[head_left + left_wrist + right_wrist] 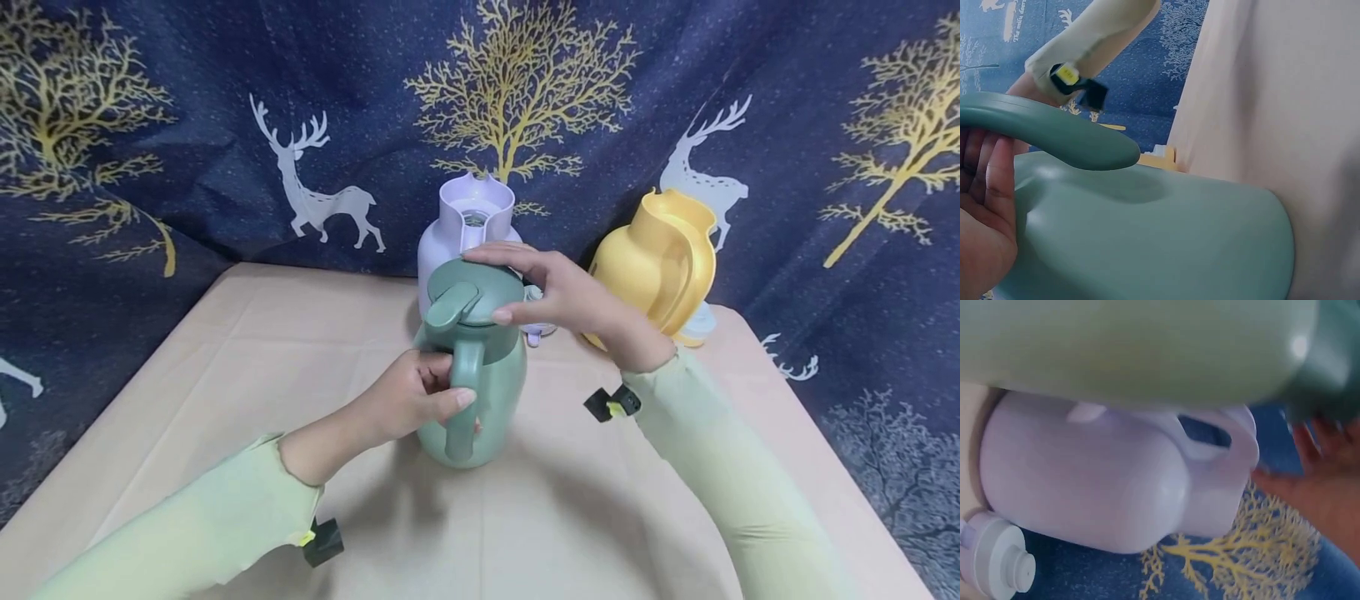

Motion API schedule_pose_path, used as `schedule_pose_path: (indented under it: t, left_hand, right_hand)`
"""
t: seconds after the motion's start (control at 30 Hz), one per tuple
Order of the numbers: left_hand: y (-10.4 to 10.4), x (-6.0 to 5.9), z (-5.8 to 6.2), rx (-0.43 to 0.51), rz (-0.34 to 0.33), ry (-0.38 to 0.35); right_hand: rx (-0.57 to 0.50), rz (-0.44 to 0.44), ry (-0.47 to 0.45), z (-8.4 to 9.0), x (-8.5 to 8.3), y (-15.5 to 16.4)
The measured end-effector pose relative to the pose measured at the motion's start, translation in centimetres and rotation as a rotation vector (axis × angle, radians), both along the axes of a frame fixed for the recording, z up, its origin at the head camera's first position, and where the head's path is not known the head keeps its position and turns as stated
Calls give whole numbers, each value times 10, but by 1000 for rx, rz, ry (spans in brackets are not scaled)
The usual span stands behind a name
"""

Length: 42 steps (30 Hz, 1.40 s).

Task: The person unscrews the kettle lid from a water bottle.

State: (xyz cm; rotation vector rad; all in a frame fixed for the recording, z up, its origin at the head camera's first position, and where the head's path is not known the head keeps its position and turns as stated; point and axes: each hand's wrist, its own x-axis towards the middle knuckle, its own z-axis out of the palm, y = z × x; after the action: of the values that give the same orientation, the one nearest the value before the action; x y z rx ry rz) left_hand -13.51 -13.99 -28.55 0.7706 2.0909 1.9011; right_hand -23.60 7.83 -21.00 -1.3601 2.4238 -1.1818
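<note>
A green thermos jug (506, 392) stands upright on the table, its curved handle (467, 375) facing me. My left hand (412, 396) grips this handle, with the thumb lying along its near side. On top is the jug's round dark green lid (491, 287) with a raised lever. My right hand (573, 296) holds the lid from the right, fingers over its far edge and thumb at its near rim. In the left wrist view the handle (1079, 137) arches over the jug's smooth body (1160, 237). The fingertips of the right hand are partly hidden behind the lid in the right wrist view.
Close behind the green jug stands a lidless lilac jug (429, 262). A pale stopper (1004, 562) lies beside it. At the back right, a yellow jug (648, 258) has a pale blue-white part (701, 321) next to it. A dark blue patterned cloth (337, 125) hangs behind the table.
</note>
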Motion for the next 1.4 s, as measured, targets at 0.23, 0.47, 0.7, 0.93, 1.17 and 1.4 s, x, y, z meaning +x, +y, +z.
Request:
schedule_pose_path:
  t: [0.23, 0.47, 0.7, 0.93, 1.17, 1.4]
  left_hand:
    - [1, -2, 0, -10, -9, 23]
    - [1, -1, 1, -19, -13, 6]
    - [0, 0, -1, 0, -11, 4]
    - [0, 1, -1, -6, -4, 13]
    - [1, 1, -1, 0, -6, 10]
    - [0, 1, 0, -25, 10, 29]
  right_hand:
    - [25, 176, -243, 7, -14, 3]
    - [-16, -166, 111, -2, 35, -8]
    - [-33, -152, 214, -9, 35, -12]
    - [77, 180, -45, 7, -2, 3]
    - [151, 244, -116, 17, -9, 10]
    - [163, -118, 134, 15, 45, 2]
